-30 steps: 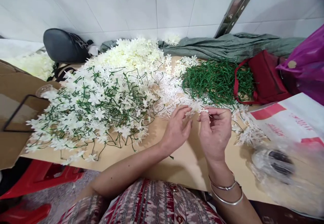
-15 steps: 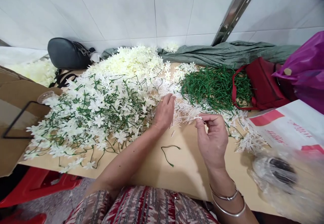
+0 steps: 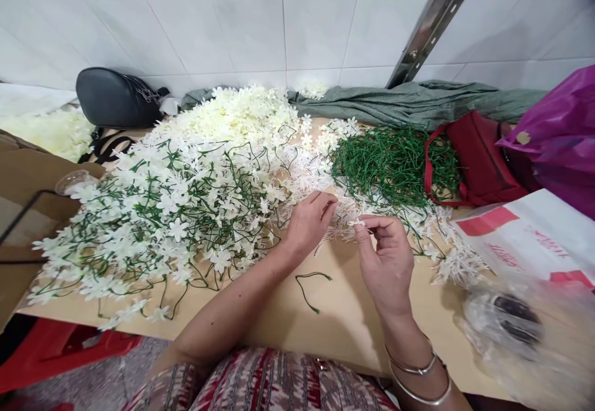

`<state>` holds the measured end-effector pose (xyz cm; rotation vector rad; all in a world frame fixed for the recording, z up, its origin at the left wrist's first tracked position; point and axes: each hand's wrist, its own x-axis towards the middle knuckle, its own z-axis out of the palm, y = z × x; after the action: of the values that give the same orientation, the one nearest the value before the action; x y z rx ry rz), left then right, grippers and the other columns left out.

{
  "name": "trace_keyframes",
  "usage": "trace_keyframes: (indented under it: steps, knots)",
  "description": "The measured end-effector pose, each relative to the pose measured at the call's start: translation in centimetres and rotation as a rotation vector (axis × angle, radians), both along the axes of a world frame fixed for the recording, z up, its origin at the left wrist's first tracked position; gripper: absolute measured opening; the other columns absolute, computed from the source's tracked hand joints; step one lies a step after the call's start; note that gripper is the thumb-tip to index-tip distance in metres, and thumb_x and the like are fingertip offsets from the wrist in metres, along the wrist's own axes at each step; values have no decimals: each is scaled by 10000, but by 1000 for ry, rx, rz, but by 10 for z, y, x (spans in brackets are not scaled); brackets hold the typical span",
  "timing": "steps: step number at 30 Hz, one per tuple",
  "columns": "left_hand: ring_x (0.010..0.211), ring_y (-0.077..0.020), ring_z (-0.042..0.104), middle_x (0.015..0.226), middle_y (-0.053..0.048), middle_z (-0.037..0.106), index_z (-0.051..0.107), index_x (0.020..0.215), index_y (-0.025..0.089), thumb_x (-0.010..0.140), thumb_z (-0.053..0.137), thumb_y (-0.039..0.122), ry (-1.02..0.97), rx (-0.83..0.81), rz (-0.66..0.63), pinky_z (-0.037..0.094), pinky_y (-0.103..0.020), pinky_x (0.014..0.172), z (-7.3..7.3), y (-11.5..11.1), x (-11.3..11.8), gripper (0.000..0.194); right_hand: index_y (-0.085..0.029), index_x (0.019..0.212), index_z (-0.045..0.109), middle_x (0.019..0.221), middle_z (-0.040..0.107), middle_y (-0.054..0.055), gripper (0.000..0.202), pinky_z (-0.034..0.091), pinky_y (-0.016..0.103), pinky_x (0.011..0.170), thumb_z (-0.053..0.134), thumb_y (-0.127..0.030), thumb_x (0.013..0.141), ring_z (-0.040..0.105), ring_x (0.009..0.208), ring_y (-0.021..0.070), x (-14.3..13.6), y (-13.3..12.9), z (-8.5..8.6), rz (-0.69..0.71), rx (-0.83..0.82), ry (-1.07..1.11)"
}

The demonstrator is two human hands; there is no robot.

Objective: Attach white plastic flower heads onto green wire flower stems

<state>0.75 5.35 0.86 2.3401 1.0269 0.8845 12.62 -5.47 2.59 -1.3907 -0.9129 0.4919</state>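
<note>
Between thumb and forefinger, my right hand (image 3: 387, 261) pinches a small white artificial flower (image 3: 357, 223). To its left, my left hand (image 3: 307, 225) has its fingers closed together at the edge of a heap of thin white stamen pieces (image 3: 304, 178); whatever lies in its fingertips is hidden. On the board in front of me lies one loose green stem (image 3: 303, 292), bent in the middle. White flowers on green stems (image 3: 174, 212) form a big pile at the left. Beyond the right hand is a tangle of bare green stems (image 3: 385, 163).
Cream blossoms (image 3: 242, 113) are heaped at the back. A black bag (image 3: 116, 98) and cardboard box (image 3: 41, 175) stand left. On the right are a red bag (image 3: 486, 157), purple plastic bag (image 3: 553, 126), white printed bag (image 3: 525, 237) and clear plastic wrap (image 3: 553, 343).
My left hand has moved right and slightly nearer, away from the stamen heap toward my right hand. My right hand has shifted slightly left, still pinching the white flower.
</note>
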Motion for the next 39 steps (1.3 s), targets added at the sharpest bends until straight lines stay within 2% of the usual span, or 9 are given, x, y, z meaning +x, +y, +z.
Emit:
trace_keyframes:
  steps: [5,10,13,18,23,29,33,36,39]
  knots:
    - [1116,-236,684,1188,-101,697,631,1202,197,1052,583,309,-12,89,107,557,-382,992,9,2,13,194,-225,938,628,937,688,34,137,526,370,881,695,-341,963,663,931,190,-1,0,3,-10,7,-5]
    - [984,-226,691,1155,-110,701,629,1180,204,1016,653,434,-89,-15,203,575,-388,925,12,23,47,284,-221,940,628,927,682,33,142,527,374,871,693,-346,957,658,912,190,0,0,3,-17,-2,-23]
    - [886,-210,679,1024,-87,722,686,1034,180,997,683,302,-68,-66,192,555,-356,859,9,36,58,128,-221,929,623,928,674,32,144,523,386,879,696,-343,952,654,909,190,2,0,2,-24,-5,-20]
    - [782,-150,645,862,-21,721,716,931,187,998,678,273,-348,-158,166,528,-282,769,13,33,44,116,-229,938,617,933,683,38,153,536,401,884,696,-360,952,661,920,199,3,0,6,-29,-3,-21]
    - [735,-108,619,846,-4,712,715,958,189,997,672,329,-658,-269,138,519,-233,701,37,12,17,151,-245,926,621,943,689,50,156,552,424,867,715,-369,935,677,913,216,0,-2,13,-52,8,7]
    - [688,-98,602,843,-5,720,717,948,180,984,672,247,-420,-220,138,504,-225,668,40,1,-3,88,-248,922,629,951,695,57,167,558,436,851,747,-365,910,684,903,222,2,-2,13,-74,8,16]
    - [868,-146,682,1148,-82,709,666,1172,180,994,668,230,-129,-61,95,570,-288,796,33,-13,-16,185,-249,923,625,960,694,58,194,562,430,836,753,-393,903,681,889,215,3,-2,12,-93,-8,17]
    - [1038,-199,693,1181,-91,682,642,1164,185,1046,597,262,74,23,-121,579,-335,891,39,-40,-33,148,-244,933,619,960,693,47,219,563,431,821,754,-413,899,673,846,206,5,-2,14,-113,-20,18]
    - [945,-194,688,1162,-69,685,626,1160,184,1037,620,261,334,-40,-308,569,-325,805,45,-70,-52,145,-247,927,620,942,683,37,212,561,432,808,767,-396,890,663,807,204,7,-2,16,-127,-13,20]
